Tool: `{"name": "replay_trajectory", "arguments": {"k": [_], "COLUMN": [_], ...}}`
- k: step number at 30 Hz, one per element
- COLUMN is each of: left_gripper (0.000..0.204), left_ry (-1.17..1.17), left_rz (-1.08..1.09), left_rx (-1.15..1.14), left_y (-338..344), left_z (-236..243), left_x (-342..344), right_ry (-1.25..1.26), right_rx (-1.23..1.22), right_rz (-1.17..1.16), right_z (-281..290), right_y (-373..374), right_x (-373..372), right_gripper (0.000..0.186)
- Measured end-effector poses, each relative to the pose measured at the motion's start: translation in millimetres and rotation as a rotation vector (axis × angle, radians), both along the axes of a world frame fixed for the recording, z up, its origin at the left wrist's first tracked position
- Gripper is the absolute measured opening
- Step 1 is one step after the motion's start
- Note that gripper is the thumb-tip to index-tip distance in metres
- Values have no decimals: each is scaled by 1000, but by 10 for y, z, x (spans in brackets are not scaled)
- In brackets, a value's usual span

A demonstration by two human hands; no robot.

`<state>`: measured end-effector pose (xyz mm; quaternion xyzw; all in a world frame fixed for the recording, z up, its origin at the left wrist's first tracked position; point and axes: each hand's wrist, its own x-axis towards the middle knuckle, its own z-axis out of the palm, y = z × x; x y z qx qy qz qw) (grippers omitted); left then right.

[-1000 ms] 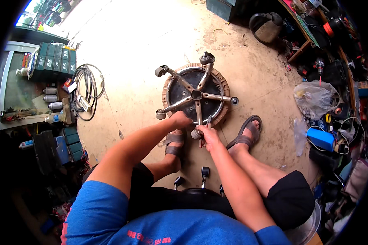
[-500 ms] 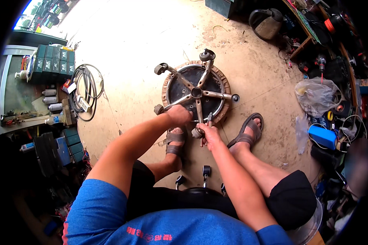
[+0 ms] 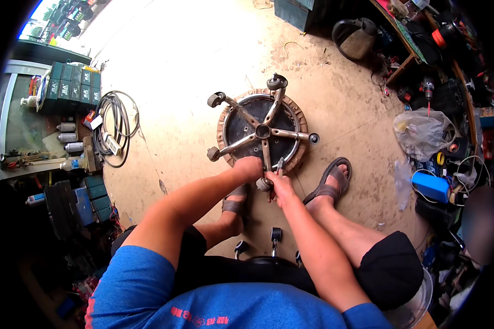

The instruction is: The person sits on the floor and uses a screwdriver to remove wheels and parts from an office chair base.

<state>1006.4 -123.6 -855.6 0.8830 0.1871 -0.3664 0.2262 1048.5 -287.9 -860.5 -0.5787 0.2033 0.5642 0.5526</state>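
Note:
A five-legged metal chair base (image 3: 263, 131) with casters lies upturned on a round dark disc with a tan padded rim (image 3: 298, 117). My right hand (image 3: 280, 186) grips a metal hand tool, apparently pliers (image 3: 280, 165), beside the caster (image 3: 263, 185) on the nearest leg. My left hand (image 3: 250, 168) is closed just left of that same leg; what its fingers hold is hidden.
Coiled cable (image 3: 115, 123), stacked green boxes (image 3: 71, 88) and cans (image 3: 67, 137) line the left. A kettle (image 3: 354, 38), drill (image 3: 428, 88), plastic bag (image 3: 422, 131) and blue pack (image 3: 431, 185) crowd the right. My sandaled feet (image 3: 335, 181) flank the base; another casters-fitted base (image 3: 276, 234) is below me.
My left hand has shifted right and down against the near leg. The base sits a little lower in the picture than half a second ago. My right hand keeps its grip.

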Motion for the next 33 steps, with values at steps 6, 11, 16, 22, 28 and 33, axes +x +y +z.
{"name": "replay_trajectory", "arguments": {"k": [6,11,16,22,28,33], "left_gripper": [25,30,28,23,22,22], "left_ry": [-381,-491,-289,-41,-63,-191], "left_rz": [-28,353,56,-119,-455,-525], "left_rx": [61,-54,-90,-103,-80,-183], "left_y": [23,-49,109,127,225,434], "left_z": [-112,-86,-481,-373,-259,-373], "left_x": [-397,-413,-360,-6,7,-24], "right_ry": [-14,-13,1,-10,-15,-51], "right_rx": [20,63,47,41,32,44], "right_rz": [-3,-3,35,-10,20,68], "right_z": [-51,-142,-86,-107,-78,0], "right_y": [-17,-38,-32,-42,-28,-31], "right_x": [-51,-16,-21,2,-26,21], "right_gripper": [27,27,28,29,31,34]}}
